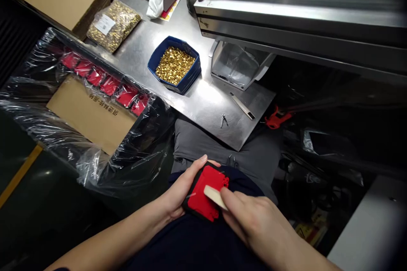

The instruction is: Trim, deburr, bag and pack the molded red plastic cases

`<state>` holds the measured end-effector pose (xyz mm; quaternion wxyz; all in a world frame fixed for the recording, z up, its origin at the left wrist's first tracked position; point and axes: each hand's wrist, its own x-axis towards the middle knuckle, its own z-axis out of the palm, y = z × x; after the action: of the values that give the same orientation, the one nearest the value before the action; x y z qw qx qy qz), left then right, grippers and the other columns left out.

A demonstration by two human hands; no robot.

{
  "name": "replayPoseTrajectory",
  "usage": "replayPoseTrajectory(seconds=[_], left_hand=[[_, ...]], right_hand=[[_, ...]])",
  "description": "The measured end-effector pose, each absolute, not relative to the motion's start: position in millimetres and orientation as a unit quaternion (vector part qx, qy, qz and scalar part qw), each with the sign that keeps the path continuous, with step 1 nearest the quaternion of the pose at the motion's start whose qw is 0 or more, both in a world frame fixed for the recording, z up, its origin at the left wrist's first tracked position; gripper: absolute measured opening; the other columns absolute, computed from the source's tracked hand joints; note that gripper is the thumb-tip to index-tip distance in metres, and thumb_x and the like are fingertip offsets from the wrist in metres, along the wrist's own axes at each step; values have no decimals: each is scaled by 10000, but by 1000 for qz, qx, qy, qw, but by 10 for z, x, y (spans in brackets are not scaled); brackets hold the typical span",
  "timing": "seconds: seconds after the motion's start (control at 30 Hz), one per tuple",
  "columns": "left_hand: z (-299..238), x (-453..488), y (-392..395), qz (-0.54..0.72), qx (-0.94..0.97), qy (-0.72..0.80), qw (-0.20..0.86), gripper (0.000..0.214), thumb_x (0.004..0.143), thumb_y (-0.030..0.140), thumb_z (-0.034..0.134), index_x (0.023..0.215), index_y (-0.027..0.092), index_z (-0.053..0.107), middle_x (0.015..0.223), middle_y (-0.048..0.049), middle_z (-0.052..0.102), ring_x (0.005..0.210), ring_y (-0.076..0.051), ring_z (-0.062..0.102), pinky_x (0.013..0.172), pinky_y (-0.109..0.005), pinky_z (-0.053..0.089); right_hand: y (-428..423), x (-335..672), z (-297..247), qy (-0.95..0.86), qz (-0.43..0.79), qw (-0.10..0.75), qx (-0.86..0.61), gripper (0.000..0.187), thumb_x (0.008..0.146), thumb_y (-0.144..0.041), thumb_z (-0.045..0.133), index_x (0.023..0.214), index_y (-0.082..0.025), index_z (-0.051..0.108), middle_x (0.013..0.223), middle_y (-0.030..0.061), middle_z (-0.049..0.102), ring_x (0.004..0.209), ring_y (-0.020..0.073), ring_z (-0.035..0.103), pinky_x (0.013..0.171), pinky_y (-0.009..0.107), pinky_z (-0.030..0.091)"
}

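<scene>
My left hand [181, 188] grips a red and black molded part [202, 186] by its left and upper edges, close to my body above my lap. My right hand [256, 216] is closed around a flat cream-coloured stick-like tool [214, 197]. The tool's rounded end lies over the red face of the part; whether it presses on it I cannot tell. My right fingers hide the tool's other end and the part's lower right side.
On the metal table [206, 114] stand a blue bin of small brass pieces [176, 65] and a clear bin [237, 65]. Tweezers [242, 106] and a small metal piece [224, 120] lie near its corner. Left is a plastic-lined crate [133, 135] with red parts [110, 85]. A machine beam [286, 21] overhangs.
</scene>
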<state>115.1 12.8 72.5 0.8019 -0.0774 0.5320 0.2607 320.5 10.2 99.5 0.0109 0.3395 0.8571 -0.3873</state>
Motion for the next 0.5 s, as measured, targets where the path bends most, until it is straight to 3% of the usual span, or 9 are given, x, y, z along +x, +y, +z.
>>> replayPoseTrajectory(seconds=[0.5], left_hand=[[761,1199,108,270,-79,539,794,495,928,611,565,1111,168,686,973,-119,743,805,-211,692,733,-285,549]], right_hand=[[162,3251,1015,826,-434,15,360,81,1043,-222,387,1079,-239,457,781,-18,649,617,154,651,540,270,386]])
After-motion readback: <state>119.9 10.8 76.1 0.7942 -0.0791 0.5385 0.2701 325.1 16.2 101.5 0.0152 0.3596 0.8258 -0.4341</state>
